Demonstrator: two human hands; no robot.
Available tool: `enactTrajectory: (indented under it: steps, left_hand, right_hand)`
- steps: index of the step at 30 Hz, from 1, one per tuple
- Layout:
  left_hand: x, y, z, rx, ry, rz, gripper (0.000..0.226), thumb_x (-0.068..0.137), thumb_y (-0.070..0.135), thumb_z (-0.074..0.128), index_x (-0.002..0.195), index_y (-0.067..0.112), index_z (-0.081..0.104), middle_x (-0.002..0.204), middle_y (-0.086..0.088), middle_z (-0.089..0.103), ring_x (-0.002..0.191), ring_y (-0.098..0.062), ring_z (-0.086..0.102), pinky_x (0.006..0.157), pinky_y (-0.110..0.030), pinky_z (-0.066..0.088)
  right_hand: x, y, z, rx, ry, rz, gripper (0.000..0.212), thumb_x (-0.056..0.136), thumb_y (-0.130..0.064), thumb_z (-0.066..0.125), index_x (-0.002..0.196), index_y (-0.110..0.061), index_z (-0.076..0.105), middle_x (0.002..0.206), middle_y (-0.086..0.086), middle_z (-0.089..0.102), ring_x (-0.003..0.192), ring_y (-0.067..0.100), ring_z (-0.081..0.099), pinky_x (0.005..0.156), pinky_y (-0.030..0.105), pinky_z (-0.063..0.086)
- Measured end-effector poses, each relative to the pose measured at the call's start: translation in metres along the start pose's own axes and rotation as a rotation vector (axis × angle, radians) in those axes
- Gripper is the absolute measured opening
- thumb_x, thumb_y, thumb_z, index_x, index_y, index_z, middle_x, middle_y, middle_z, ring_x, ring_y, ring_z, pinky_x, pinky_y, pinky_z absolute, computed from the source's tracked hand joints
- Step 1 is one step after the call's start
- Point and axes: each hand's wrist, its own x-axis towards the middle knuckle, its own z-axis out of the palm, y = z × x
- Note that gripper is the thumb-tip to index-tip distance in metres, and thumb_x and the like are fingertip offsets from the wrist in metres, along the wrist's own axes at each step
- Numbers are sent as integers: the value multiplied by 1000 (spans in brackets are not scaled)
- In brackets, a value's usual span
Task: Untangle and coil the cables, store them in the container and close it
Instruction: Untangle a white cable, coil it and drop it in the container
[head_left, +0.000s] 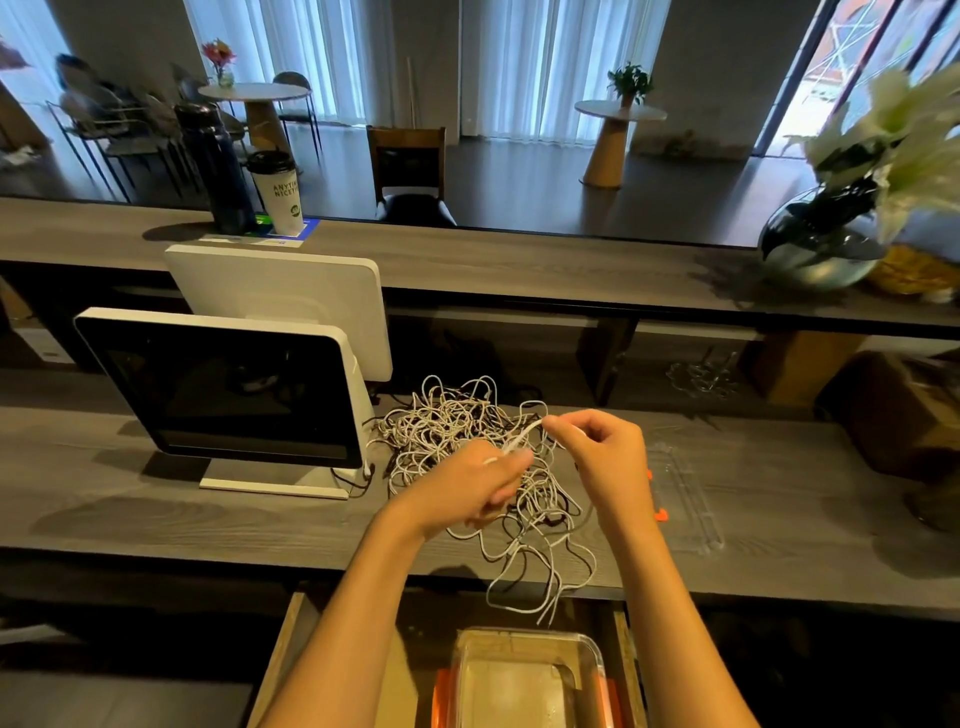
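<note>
container (524, 680): nearest thing, clear box w/ orange clips, sits in an open drawer (291, 649) just under the tabletop edge. Looks empty, no cables in it yet. Hard plastic, prob light, easy to lift by the sides.

tabletop (156, 519): gray wood look, holds the cable pile.

cables (447, 421): big messy heap, white w/ some dark ones mixed in, mid tabletop just right of the screen. A few loops hang over the near edge above the container. Thin, soft, floppy, light. They bend any way & snag on each other, so a hard pull prob makes knots tighter. Best to find one end & follow it out slow.

left hand (467, 486): over the pile, fingers curled round a white cable.

right hand (597, 447): a bit higher, fingers pinch the same white cable near its end. The bit between both hands is pulled straight.

lid (685, 499): clear, flat, orange tabs, lies on tabletop just right of the pile. Hard to see, it's see-through.

screen (218, 384): white stand, dark glass, left of the pile. Touches no cable that I can tell.

cup (278, 189): far back on the high counter, beside a dark bottle (218, 166).

how far along: just starting, I think. Nothing coiled yet.
</note>
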Motion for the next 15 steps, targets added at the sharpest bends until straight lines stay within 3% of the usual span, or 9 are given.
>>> enactTrajectory:
  steps: [3,6,8,10,12,15]
  left_hand:
    - [1,1,-5,-45,311,14,54,107,37,34,70,9,61,50,-6,55,49,-24,61,56,-31,53]
    - [7,1,-7,-188,568,2,49,109,33,32,98,-2,65,73,-16,73,72,-28,75,65,-31,61]
    - [11,-2,-10,-586,690,48,46,109,31,32,108,-2,63,94,-20,75,89,-29,75,75,-35,62]
    - [12,-2,-16,-1012,708,160,44,109,32,31,114,0,61,108,-18,73,102,-29,72,85,-42,59]
    - [10,-1,-23,-1262,711,255,43,108,35,32,109,4,62,98,-11,75,96,-24,74,88,-43,56]
    - [9,1,-29,-1285,800,231,41,108,36,35,100,7,63,69,-3,61,62,-12,62,68,-30,53]
  right_hand:
    - [0,0,-3,-15,-33,46,9,84,-18,77,77,-13,75,52,-12,61,49,-4,50,49,11,39]
    - [-1,3,-6,-55,-78,101,10,86,-17,75,76,-16,75,49,-13,60,45,-4,49,43,9,35]
    - [-2,5,-10,-76,-99,127,11,87,-18,75,76,-15,77,49,-9,60,43,-1,45,42,11,33]
    - [-3,7,-16,-99,-139,125,12,87,-18,75,76,-15,78,50,-6,61,45,3,45,43,14,35]
    - [-3,9,-21,-116,-199,110,9,87,-16,74,79,-16,78,55,-6,64,50,2,50,49,16,40]
    - [-4,13,-26,-122,-278,91,10,90,-13,71,84,-16,79,61,-2,65,58,9,53,59,26,44]
